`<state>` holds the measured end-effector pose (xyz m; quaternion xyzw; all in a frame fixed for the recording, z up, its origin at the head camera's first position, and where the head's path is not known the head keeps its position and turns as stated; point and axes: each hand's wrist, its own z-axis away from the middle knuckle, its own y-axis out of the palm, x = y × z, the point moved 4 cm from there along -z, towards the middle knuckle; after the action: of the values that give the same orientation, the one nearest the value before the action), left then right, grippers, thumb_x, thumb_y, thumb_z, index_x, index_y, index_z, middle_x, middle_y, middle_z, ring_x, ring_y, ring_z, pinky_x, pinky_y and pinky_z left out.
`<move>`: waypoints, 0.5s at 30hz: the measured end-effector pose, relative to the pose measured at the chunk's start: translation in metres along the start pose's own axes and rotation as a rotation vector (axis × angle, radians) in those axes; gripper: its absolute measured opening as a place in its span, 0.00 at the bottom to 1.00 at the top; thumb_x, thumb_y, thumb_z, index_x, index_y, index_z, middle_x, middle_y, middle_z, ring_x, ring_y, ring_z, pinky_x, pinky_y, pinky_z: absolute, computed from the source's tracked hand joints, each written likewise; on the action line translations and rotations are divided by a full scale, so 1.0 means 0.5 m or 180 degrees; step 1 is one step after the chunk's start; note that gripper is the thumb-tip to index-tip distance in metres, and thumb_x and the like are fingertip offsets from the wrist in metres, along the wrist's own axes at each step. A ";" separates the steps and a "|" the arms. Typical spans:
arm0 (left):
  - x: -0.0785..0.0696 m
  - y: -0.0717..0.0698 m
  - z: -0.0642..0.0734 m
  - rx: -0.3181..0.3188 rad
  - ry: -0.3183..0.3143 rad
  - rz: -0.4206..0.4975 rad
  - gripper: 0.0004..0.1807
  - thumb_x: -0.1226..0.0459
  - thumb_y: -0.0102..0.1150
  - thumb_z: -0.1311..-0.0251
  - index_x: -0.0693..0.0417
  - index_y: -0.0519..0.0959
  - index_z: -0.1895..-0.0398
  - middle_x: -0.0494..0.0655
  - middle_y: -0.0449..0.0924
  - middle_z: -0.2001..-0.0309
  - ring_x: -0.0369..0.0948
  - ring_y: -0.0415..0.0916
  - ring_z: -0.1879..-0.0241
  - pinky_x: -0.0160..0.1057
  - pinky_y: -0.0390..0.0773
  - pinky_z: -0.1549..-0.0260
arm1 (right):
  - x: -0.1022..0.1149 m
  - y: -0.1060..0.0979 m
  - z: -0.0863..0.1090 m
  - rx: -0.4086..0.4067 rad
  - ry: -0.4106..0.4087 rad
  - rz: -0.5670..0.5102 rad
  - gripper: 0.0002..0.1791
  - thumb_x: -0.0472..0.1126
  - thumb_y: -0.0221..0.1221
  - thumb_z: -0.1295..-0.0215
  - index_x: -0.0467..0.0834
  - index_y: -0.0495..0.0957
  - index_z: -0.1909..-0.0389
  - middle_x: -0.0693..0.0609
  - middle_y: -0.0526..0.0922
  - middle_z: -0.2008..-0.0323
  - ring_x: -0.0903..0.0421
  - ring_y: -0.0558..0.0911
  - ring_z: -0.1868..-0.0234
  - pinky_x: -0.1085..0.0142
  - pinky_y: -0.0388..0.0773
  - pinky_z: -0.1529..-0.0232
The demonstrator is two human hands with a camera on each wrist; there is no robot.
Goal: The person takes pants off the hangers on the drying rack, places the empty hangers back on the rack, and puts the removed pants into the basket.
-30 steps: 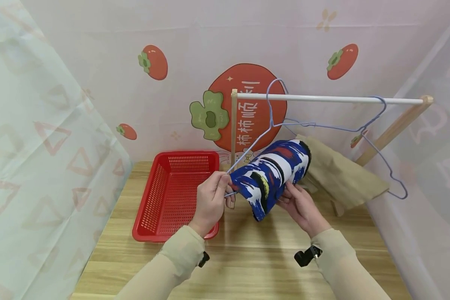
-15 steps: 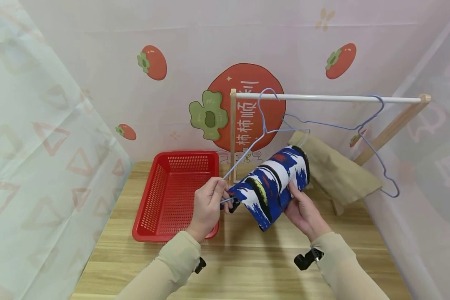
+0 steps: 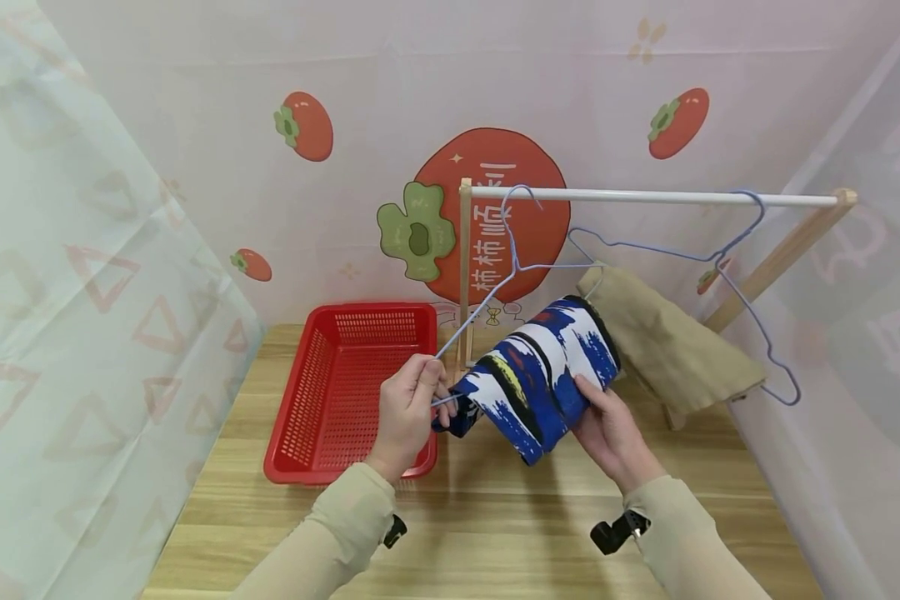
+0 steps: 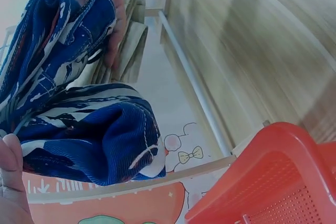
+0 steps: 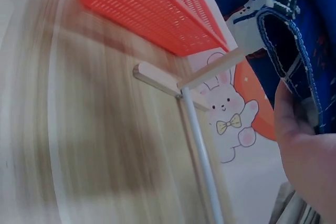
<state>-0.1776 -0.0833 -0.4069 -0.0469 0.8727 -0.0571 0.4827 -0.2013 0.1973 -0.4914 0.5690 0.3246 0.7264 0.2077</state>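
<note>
Left hand [image 3: 407, 408] has its grip on the blue hanger [image 3: 516, 267], right hand [image 3: 611, 429] pinches the patterned cloth [image 3: 543, 367] edge, wooden surface [image 3: 495, 537] showing between both wrists.

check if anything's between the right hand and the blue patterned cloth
Nothing visible is in the way: the right hand holds the patterned cloth directly, thumb on its outer face. The tan cloth hangs beyond, not between them.
</note>
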 end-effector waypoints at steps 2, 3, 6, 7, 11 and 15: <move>-0.001 -0.002 -0.001 0.0006 -0.0035 -0.0013 0.12 0.65 0.46 0.21 0.59 0.74 0.65 0.50 0.78 0.82 0.39 0.76 0.88 0.37 0.81 0.85 | 0.002 0.002 0.003 -0.0157 -0.0155 0.0225 0.37 0.35 0.52 0.22 0.59 0.46 0.21 0.57 0.76 0.36 0.60 0.83 0.46 0.64 0.80 0.43; -0.001 -0.003 -0.001 0.0007 -0.0044 -0.0021 0.12 0.65 0.46 0.21 0.59 0.74 0.65 0.50 0.78 0.82 0.38 0.76 0.88 0.37 0.81 0.85 | 0.004 0.003 0.006 -0.0279 -0.0235 0.0341 0.44 0.33 0.54 0.23 0.63 0.39 0.20 0.57 0.72 0.33 0.60 0.82 0.45 0.64 0.81 0.44; -0.002 -0.003 -0.001 -0.0002 -0.0062 -0.0035 0.12 0.64 0.47 0.21 0.58 0.75 0.65 0.49 0.78 0.81 0.38 0.76 0.87 0.38 0.82 0.84 | 0.009 0.008 0.014 -0.0645 -0.0501 0.0653 0.60 0.27 0.59 0.29 0.75 0.27 0.22 0.51 0.59 0.25 0.58 0.80 0.42 0.65 0.82 0.46; -0.002 -0.004 -0.001 -0.0009 -0.0064 -0.0037 0.12 0.64 0.47 0.21 0.58 0.75 0.65 0.49 0.78 0.81 0.39 0.76 0.87 0.37 0.82 0.84 | 0.010 0.011 0.017 -0.0686 -0.0589 0.0748 0.64 0.26 0.60 0.31 0.77 0.25 0.24 0.49 0.53 0.23 0.57 0.79 0.40 0.65 0.81 0.45; -0.003 -0.005 -0.002 -0.0039 -0.0041 0.0005 0.11 0.65 0.47 0.21 0.59 0.75 0.65 0.51 0.79 0.81 0.41 0.77 0.87 0.37 0.81 0.85 | 0.016 0.023 0.031 -0.0549 -0.1073 0.1078 0.66 0.22 0.61 0.35 0.76 0.29 0.22 0.49 0.43 0.20 0.52 0.75 0.35 0.64 0.81 0.43; -0.005 -0.007 -0.005 -0.0051 -0.0009 0.0039 0.12 0.66 0.46 0.21 0.59 0.74 0.65 0.52 0.79 0.82 0.42 0.77 0.87 0.38 0.81 0.85 | 0.018 0.026 0.051 -0.0029 -0.1344 0.1158 0.60 0.16 0.51 0.35 0.68 0.35 0.18 0.48 0.37 0.19 0.52 0.75 0.33 0.65 0.79 0.40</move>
<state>-0.1783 -0.0864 -0.4029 -0.0455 0.8727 -0.0471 0.4839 -0.1781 0.2003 -0.4724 0.7559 0.1634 0.6185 0.1395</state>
